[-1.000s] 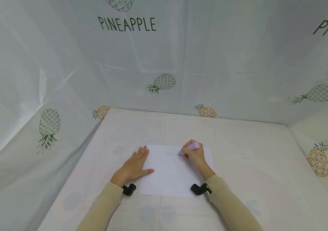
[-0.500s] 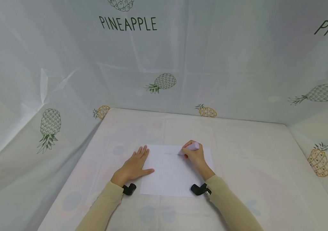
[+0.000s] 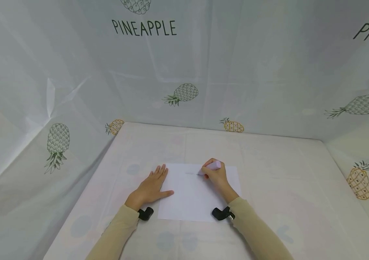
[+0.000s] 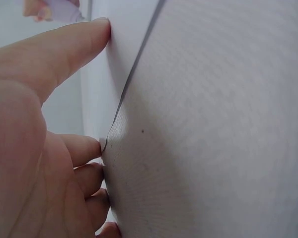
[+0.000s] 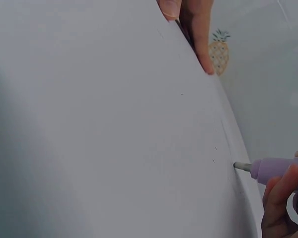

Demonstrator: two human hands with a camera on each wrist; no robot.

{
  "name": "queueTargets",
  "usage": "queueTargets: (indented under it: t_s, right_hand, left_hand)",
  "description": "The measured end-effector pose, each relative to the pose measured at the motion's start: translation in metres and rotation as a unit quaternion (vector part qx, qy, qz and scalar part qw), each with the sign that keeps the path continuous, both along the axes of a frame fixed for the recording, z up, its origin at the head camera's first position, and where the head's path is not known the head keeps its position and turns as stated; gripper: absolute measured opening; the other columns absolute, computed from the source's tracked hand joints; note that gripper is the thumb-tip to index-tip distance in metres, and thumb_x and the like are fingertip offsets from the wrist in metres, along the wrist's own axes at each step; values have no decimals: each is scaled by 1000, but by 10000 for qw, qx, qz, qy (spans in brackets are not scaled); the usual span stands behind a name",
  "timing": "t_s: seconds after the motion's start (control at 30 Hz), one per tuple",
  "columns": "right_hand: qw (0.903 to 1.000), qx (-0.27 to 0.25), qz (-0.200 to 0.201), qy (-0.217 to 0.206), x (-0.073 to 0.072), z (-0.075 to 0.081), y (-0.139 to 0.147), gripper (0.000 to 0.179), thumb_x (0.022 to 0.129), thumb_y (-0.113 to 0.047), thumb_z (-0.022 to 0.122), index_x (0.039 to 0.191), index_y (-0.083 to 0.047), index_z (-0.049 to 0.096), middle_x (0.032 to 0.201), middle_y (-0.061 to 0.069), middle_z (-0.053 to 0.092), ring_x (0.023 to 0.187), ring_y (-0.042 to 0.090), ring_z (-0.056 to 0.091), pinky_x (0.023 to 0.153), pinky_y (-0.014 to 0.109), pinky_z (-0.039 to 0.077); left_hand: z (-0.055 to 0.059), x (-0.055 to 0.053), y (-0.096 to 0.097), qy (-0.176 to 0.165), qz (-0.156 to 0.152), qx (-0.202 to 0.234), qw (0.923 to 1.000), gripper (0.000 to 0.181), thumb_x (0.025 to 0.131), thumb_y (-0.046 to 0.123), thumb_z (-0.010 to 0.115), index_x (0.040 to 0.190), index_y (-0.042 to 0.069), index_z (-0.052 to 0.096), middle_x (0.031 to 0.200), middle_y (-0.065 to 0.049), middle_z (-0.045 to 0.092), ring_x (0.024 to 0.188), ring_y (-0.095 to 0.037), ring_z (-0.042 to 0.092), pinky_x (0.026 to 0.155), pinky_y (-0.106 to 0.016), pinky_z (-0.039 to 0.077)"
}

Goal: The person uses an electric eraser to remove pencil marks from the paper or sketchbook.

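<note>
In the head view my right hand (image 3: 217,174) pinches a thick lavender electric eraser (image 3: 215,165) near the far edge of a white sheet of paper (image 3: 187,202). Its narrow pale tip, dark at the very end, meets the sheet in the right wrist view, where the eraser's body (image 5: 275,170) slants in from the right. A faint grey line (image 3: 189,173) lies just left of the tip. My left hand (image 3: 152,187) rests flat across the paper's left edge, thumb (image 4: 84,42) spread onto the sheet and fingers pointing away from me.
Small dark specks dot the paper in the right wrist view. The sheet lies on a table under a pale printed cloth (image 3: 275,202). Pineapple-printed sheeting (image 3: 255,72) hangs behind and on both sides. A black device (image 3: 146,213) sits at each wrist.
My right hand and the electric eraser have shifted slightly left along the faint line. The left hand keeps its place on the paper.
</note>
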State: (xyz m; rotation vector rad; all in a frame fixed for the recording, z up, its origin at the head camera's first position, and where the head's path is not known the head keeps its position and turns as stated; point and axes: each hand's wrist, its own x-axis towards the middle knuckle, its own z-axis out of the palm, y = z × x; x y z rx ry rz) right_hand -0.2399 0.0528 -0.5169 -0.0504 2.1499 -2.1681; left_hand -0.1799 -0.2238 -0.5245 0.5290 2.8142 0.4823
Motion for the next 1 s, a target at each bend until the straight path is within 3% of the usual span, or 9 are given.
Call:
queueTargets:
  t_s: [0.13, 0.47, 0.8, 1.0]
  right_hand:
    - [10000, -78, -46, -26, -7, -14, -3, 7, 80, 13, 66, 80, 7, 62, 68, 8, 61, 49, 18, 54, 48, 28, 49]
    - [9996, -131, -123, 212, -8, -21, -15, 7, 77, 12, 66, 78, 6, 62, 68, 12, 60, 46, 16, 53, 45, 26, 47]
    - [9998, -175, 81, 99, -10, -18, -25, 6, 79, 11, 68, 81, 8, 63, 69, 9, 61, 48, 18, 52, 48, 27, 48]
    - [9994, -177, 241, 184, -2, 1, -28, 7, 78, 13, 66, 82, 14, 61, 67, 7, 60, 48, 19, 54, 49, 28, 49]
  left_hand:
    - [-1, 0, 0, -7, -13, -60, 10000, 97, 95, 60, 57, 158, -2, 16, 165, -17, 5, 151, -35, 4, 120, -51, 13]
    - [-5, -1, -2, 33, -36, -108, 9999, 98, 94, 62, 55, 158, -2, 16, 165, -17, 6, 151, -34, 4, 120, -51, 13]
    - [-5, -2, -2, 30, -38, -83, 10000, 99, 94, 63, 55, 158, -2, 16, 165, -17, 6, 151, -34, 5, 120, -51, 14]
    - [-6, -3, -2, 29, 0, -122, 9999, 100, 94, 63, 55, 158, -1, 15, 165, -17, 5, 151, -33, 4, 120, -50, 13]
